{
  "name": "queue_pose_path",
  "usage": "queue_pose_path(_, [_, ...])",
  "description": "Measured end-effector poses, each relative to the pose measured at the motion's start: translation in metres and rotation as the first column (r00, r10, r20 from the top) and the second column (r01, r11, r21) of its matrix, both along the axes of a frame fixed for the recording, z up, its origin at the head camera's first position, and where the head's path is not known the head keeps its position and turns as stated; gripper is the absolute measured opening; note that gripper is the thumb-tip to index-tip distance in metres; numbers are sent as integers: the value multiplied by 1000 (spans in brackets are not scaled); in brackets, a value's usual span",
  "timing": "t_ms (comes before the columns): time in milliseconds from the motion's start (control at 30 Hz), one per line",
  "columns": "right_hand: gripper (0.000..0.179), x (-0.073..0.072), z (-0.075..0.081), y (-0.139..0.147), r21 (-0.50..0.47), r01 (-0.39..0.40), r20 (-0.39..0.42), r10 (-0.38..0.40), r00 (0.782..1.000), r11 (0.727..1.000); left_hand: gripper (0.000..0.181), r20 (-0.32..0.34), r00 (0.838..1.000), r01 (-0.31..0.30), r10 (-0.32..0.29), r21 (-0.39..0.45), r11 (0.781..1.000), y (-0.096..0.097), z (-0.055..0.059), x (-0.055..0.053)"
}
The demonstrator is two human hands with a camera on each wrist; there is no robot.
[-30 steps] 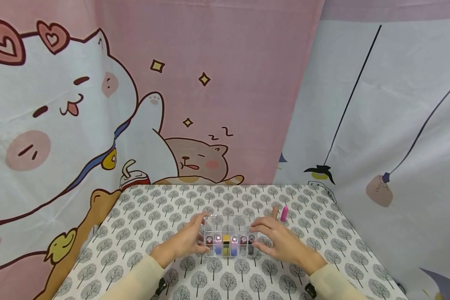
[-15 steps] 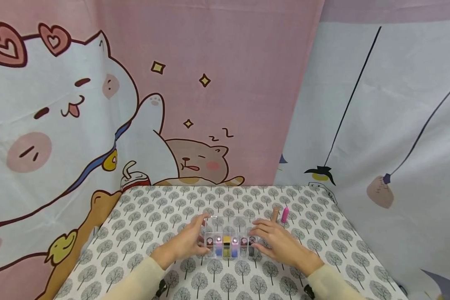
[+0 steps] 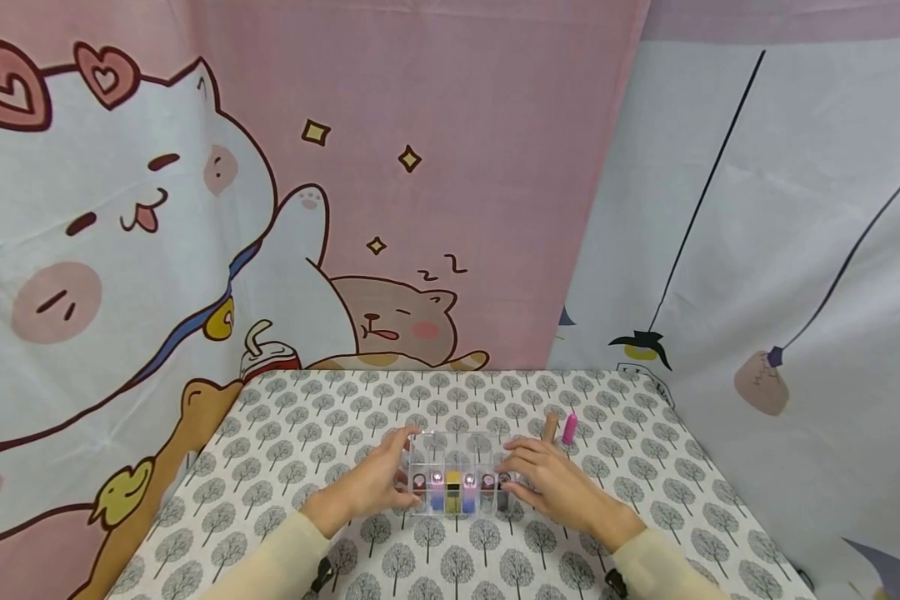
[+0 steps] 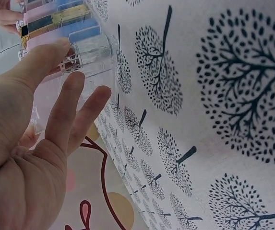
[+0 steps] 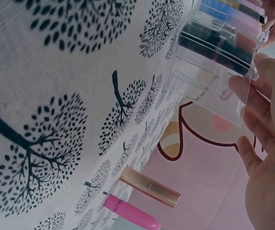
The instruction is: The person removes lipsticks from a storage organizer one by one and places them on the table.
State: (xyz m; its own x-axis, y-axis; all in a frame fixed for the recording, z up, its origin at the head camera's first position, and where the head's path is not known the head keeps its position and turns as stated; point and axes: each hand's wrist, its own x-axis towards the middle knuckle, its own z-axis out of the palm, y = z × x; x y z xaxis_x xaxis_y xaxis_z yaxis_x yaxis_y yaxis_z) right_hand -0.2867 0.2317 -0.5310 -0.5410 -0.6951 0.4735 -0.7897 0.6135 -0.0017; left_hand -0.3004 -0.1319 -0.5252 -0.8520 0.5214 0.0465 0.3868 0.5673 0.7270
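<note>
A clear plastic lipstick organizer [image 3: 456, 450] stands on the patterned cloth, with a row of several lip colour tubes in its front compartments. One tube, gold and black [image 3: 453, 481], is near the middle, between pink-and-blue tubes [image 5: 214, 9]. At the right end is a dark tube [image 5: 214, 45]. My left hand [image 3: 375, 477] holds the organizer's left end, thumb at the front and a finger reaching the back corner. My right hand [image 3: 562, 487] holds the right end, thumb by the front corner and fingertips at the side wall. The back compartments hold no tubes.
Behind my right hand, a tan-gold lipstick tube [image 3: 551, 427] and a bright pink tube [image 3: 570, 429] stand upright on the table [image 3: 307, 475]. Cartoon-printed curtains [image 3: 480, 167] hang behind the table and along its sides.
</note>
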Motion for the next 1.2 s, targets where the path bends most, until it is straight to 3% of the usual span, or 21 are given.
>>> queue_pose_path(733, [23, 7, 7, -1, -76, 103, 159, -90, 983, 992, 120, -10, 1000, 9, -9, -4, 1000, 0, -1, 0])
queue_pose_path(933, [24, 7, 11, -2, -116, 92, 189, -69, 980, 989, 121, -4, 1000, 5, -5, -6, 1000, 0, 0, 0])
queue_pose_path(1200, [26, 7, 12, 0, -175, 45, 155, -18, 988, 984, 121, 1, 1000, -1, 1, -4, 1000, 1, 2, 3])
